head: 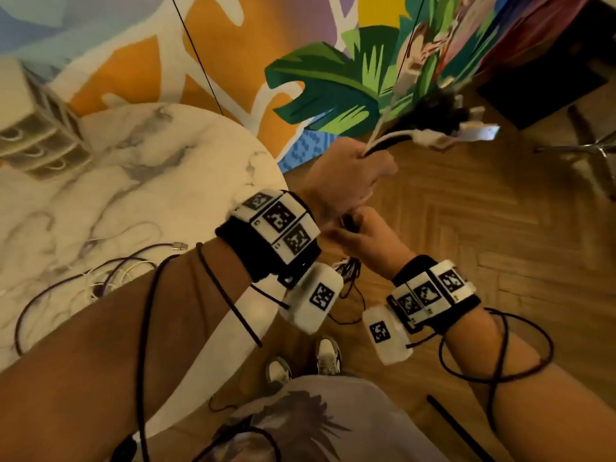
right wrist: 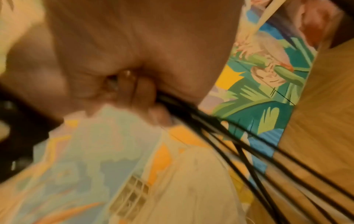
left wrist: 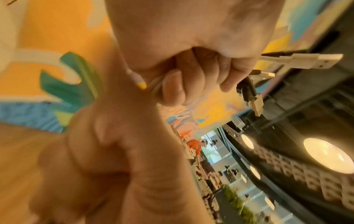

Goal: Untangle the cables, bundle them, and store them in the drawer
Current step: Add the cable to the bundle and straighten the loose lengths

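My left hand (head: 350,175) is raised off the table's right edge and grips a bunch of white and black cables (head: 400,138). Their plug ends (head: 466,130) fan out up and to the right. In the left wrist view the left hand (left wrist: 191,72) is a fist, with white USB plugs (left wrist: 314,60) past the knuckles. Just below it my right hand (head: 363,235) holds the same cables lower down. In the right wrist view the right hand (right wrist: 134,84) grips several black strands (right wrist: 239,144) that trail down to the right. A small white drawer unit (head: 36,128) stands at the table's far left.
A purple cable (head: 110,265) and thin white cables (head: 126,271) lie loose on the round marble table (head: 166,155). A painted mural wall (head: 233,55) rises behind. On the wooden floor to the right are a dark cabinet (head: 540,91) and a chair base (head: 586,148).
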A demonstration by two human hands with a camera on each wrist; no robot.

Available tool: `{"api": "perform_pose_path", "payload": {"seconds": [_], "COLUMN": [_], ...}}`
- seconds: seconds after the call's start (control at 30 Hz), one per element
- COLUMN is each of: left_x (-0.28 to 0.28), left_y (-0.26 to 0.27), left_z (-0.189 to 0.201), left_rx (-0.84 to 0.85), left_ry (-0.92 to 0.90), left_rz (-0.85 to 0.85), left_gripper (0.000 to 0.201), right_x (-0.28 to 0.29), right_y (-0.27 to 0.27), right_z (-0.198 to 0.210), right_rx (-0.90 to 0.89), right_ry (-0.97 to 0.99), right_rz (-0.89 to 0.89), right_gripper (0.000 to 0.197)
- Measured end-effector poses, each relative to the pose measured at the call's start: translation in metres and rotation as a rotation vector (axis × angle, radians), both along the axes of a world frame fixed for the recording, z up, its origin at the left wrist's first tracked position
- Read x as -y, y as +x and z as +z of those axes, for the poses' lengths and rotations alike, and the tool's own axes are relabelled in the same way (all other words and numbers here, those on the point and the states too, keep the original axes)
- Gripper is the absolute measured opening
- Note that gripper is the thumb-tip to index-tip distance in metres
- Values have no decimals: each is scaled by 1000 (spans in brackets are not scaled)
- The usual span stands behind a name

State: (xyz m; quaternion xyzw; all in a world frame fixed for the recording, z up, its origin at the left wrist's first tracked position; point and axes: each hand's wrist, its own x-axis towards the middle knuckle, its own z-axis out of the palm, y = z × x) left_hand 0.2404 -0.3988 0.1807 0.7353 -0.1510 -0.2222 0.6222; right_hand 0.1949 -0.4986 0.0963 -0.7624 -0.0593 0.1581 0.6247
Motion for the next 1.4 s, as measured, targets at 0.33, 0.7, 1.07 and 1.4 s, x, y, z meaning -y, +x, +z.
{"api": "perform_pose_path", "payload": {"seconds": [0.33, 0.7, 1.07, 1.4], "left_x": [-27, -40, -25, -7], "left_y": [26, 30, 6, 32], "left_z": [69, 53, -57, -35], "left_rx": [1050, 1363, 491, 204], "left_ry": [830, 800, 580, 490], "left_rz": [-201, -38, -145, -68], "left_gripper": [33, 42, 47, 39], "right_x": [30, 47, 18, -6], "right_y": [-10, -5, -3, 14], "right_z": [-100, -118, -24, 23], "right_rx": [-338, -613, -442, -125], "right_ry": [-419, -397, 268, -42], "right_rz": [-287, -387, -340, -186], "right_gripper": [43, 35, 44, 39]}}
